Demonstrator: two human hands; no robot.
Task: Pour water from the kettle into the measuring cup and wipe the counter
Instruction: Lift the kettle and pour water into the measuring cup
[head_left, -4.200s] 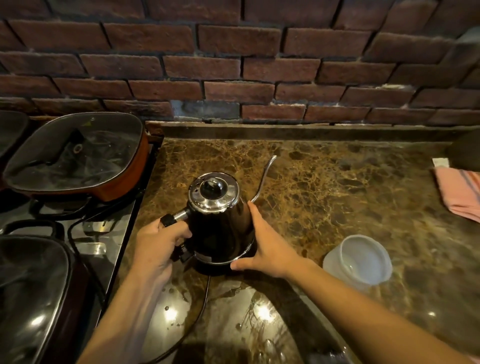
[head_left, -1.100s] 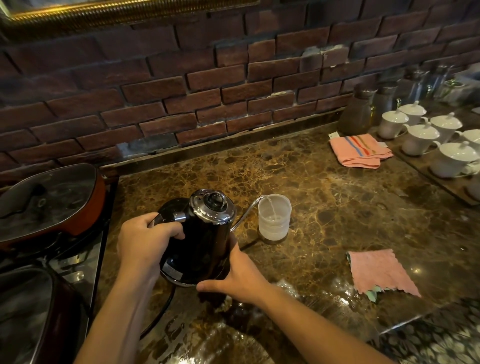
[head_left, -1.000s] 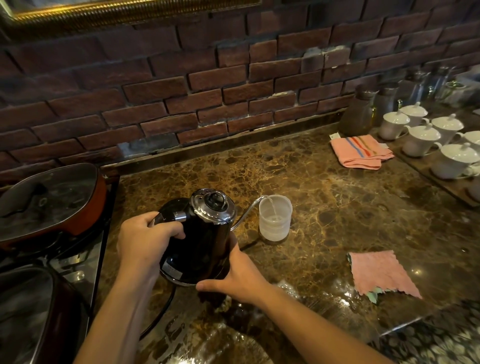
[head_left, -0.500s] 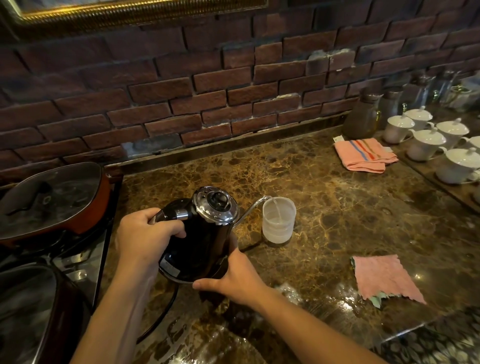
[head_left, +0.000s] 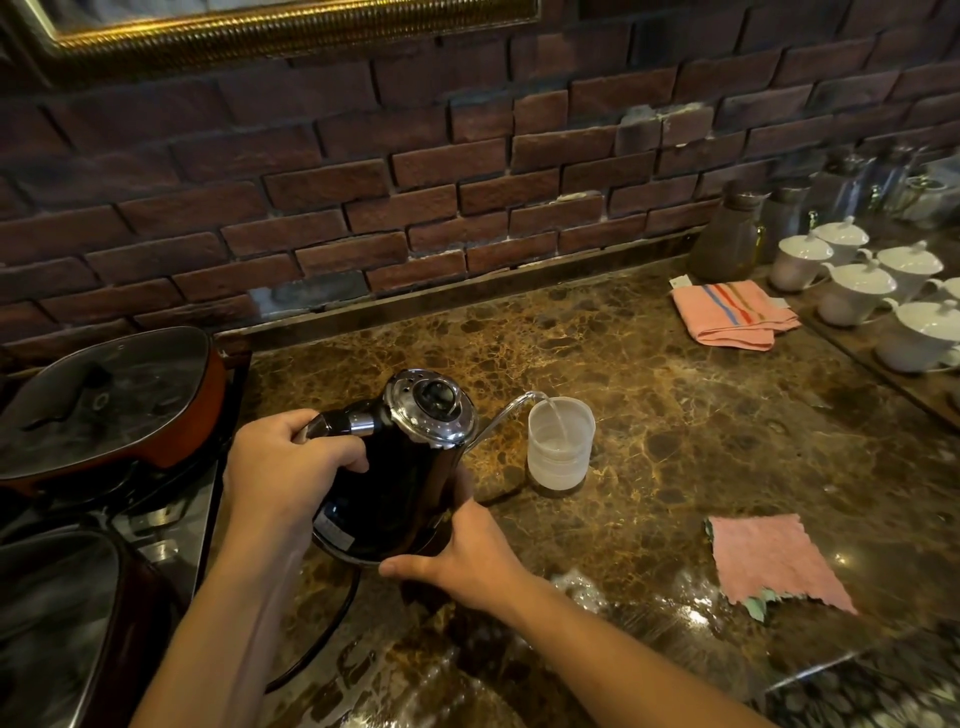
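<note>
Kettle (head_left: 400, 478) base hidden by right hand (head_left: 467, 558); handle by left hand (head_left: 283, 467).

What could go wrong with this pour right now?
The cup is small, light and unheld, and the spout hangs at its rim, so a nudge might tip it or send water onto the counter. The right hand cups the kettle body, which may be hot.

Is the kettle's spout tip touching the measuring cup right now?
Apart. In the head view the kettle spout tip hangs just above the measuring cup rim, and the water stream crosses the gap.
</note>
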